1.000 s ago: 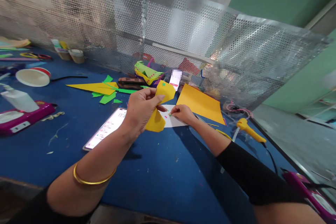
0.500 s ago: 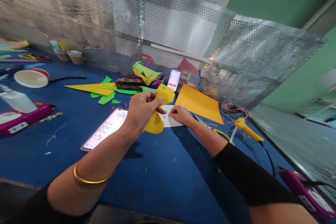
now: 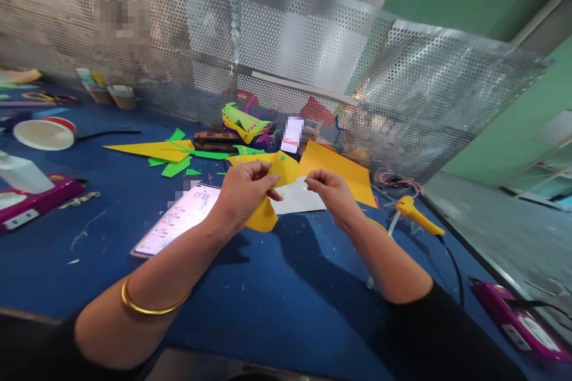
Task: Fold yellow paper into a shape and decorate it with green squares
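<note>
Yellow shape (image 3: 268,193) half behind left hand (image 3: 243,193)

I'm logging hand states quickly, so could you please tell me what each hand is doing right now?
Left hand: closed, pinching the yellow paper.
Right hand: fingers pinched together above the white sheet; what they hold cannot be told.

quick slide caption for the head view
Left hand holds a folded yellow paper piece above a blue table; right hand pinches something tiny beside it.

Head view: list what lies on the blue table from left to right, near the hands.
Pink box → phone → left hand holding yellow paper → right hand → glue gun.
</note>
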`<state>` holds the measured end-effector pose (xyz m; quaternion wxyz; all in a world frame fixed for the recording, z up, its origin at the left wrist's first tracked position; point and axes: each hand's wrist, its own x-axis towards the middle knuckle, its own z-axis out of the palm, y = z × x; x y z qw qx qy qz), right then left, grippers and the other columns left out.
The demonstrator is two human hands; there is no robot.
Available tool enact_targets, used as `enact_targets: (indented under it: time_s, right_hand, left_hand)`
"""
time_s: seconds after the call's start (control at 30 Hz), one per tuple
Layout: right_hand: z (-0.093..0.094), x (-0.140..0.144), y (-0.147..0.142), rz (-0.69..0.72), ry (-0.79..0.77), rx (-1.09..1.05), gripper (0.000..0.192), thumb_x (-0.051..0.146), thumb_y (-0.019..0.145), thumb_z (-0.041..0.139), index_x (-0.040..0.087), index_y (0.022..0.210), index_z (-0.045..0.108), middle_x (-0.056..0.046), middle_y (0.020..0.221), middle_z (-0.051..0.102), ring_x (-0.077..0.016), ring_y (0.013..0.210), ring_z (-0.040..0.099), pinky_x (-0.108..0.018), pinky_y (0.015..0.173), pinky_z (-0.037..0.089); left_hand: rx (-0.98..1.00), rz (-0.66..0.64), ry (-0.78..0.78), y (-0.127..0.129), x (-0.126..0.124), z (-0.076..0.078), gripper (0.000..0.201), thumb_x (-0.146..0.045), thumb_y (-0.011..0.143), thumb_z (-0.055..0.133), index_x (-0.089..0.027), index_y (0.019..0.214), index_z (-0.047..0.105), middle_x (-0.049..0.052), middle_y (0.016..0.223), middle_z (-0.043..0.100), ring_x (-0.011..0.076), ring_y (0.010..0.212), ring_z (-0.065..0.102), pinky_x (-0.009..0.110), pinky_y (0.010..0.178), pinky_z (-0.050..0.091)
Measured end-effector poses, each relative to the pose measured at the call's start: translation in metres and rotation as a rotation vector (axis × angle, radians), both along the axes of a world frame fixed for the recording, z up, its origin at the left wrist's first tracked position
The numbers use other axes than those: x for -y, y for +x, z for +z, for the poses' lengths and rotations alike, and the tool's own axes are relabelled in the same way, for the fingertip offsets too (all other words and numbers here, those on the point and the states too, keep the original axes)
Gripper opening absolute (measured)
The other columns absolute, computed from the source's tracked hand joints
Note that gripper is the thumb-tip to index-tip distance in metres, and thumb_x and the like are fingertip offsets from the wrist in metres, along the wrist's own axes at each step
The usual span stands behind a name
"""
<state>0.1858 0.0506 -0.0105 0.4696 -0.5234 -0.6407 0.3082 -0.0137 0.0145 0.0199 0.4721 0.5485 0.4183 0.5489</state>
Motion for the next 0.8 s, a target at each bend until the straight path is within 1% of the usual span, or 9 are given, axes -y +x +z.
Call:
enact_targets:
  time_s: [0.1,0.2,0.23,0.3,0.4,0.53,0.6,0.7,0.8]
  right_hand:
    - [0.012,0.024,-0.003,0.046,-0.018,-0.144,0.021,0.04,0.072,0.066,0.02,0.075,0.062,0.0,0.075,0.063,-0.0145,0.071,0.055,-0.029,0.067,0.042]
    - [0.019,0.035,-0.008,0.1,-0.029,-0.273,0.018,0.036,0.071,0.07,0.02,0.074,0.062,-0.004,0.094,0.068,-0.0161,0.083,0.059,-0.032,0.076,0.044]
    - [0.02,0.037,-0.009,0.105,-0.02,-0.272,0.017,0.035,0.071,0.07,0.02,0.074,0.062,-0.005,0.097,0.068,-0.0164,0.085,0.059,-0.032,0.079,0.044]
    - [0.02,0.038,-0.011,0.096,0.003,-0.223,0.016,0.034,0.072,0.069,0.02,0.075,0.063,-0.004,0.091,0.068,-0.0161,0.082,0.059,-0.033,0.078,0.045]
    - [0.019,0.037,-0.011,0.067,0.025,-0.116,0.014,0.034,0.074,0.067,0.02,0.076,0.063,0.0,0.074,0.063,-0.0148,0.07,0.054,-0.031,0.069,0.043]
    - [0.018,0.037,-0.012,0.047,0.044,-0.064,0.011,0.031,0.076,0.065,0.02,0.074,0.063,0.001,0.069,0.061,-0.0139,0.066,0.052,-0.03,0.066,0.043]
    - [0.017,0.037,-0.012,0.042,0.051,-0.042,0.01,0.029,0.077,0.065,0.02,0.074,0.063,0.001,0.069,0.062,-0.0138,0.066,0.052,-0.03,0.066,0.043]
    - [0.016,0.037,-0.012,0.017,0.061,0.001,0.008,0.027,0.078,0.064,0.02,0.074,0.064,0.0,0.07,0.062,-0.0141,0.065,0.052,-0.031,0.066,0.043]
    - [0.015,0.039,-0.013,-0.031,0.181,0.052,0.005,0.024,0.077,0.066,0.021,0.074,0.064,-0.003,0.086,0.066,-0.0173,0.08,0.058,-0.034,0.077,0.046]
  left_hand:
    - [-0.101,-0.014,-0.01,0.004,0.002,-0.004,0.01,-0.023,0.076,0.068,-0.018,0.083,0.071,-0.003,0.066,0.07,0.0104,0.05,0.065,0.021,0.054,0.05]
    - [-0.156,-0.056,-0.01,0.008,0.005,-0.008,0.019,-0.025,0.078,0.067,-0.018,0.095,0.07,-0.001,0.075,0.074,0.0109,0.052,0.066,0.022,0.055,0.05]
    - [-0.163,-0.069,-0.013,0.009,0.006,-0.009,0.023,-0.025,0.078,0.067,-0.018,0.1,0.068,-0.001,0.076,0.074,0.0113,0.052,0.067,0.022,0.055,0.05]
    - [-0.169,-0.081,-0.02,0.011,0.007,-0.01,0.029,-0.024,0.078,0.067,-0.018,0.106,0.061,-0.002,0.074,0.073,0.012,0.051,0.066,0.023,0.056,0.05]
    - [-0.17,-0.088,-0.007,0.012,0.008,-0.013,0.028,-0.021,0.077,0.067,-0.02,0.1,0.051,-0.005,0.066,0.069,0.012,0.048,0.065,0.023,0.055,0.049]
    - [-0.157,-0.097,0.023,0.012,0.007,-0.016,0.022,-0.02,0.076,0.066,-0.022,0.085,0.047,-0.008,0.06,0.062,0.0116,0.046,0.065,0.022,0.051,0.047]
    - [-0.157,-0.111,0.032,0.013,0.007,-0.016,0.018,-0.021,0.076,0.066,-0.021,0.08,0.048,-0.008,0.06,0.06,0.0121,0.047,0.065,0.022,0.05,0.048]
    - [-0.184,-0.12,0.03,0.014,0.008,-0.015,0.011,-0.022,0.076,0.065,-0.02,0.077,0.054,-0.006,0.064,0.064,0.0124,0.049,0.066,0.023,0.051,0.049]
    - [-0.228,-0.077,0.01,0.015,0.01,-0.012,0.005,-0.023,0.077,0.064,-0.019,0.079,0.063,-0.003,0.064,0.067,0.0123,0.049,0.065,0.024,0.054,0.051]
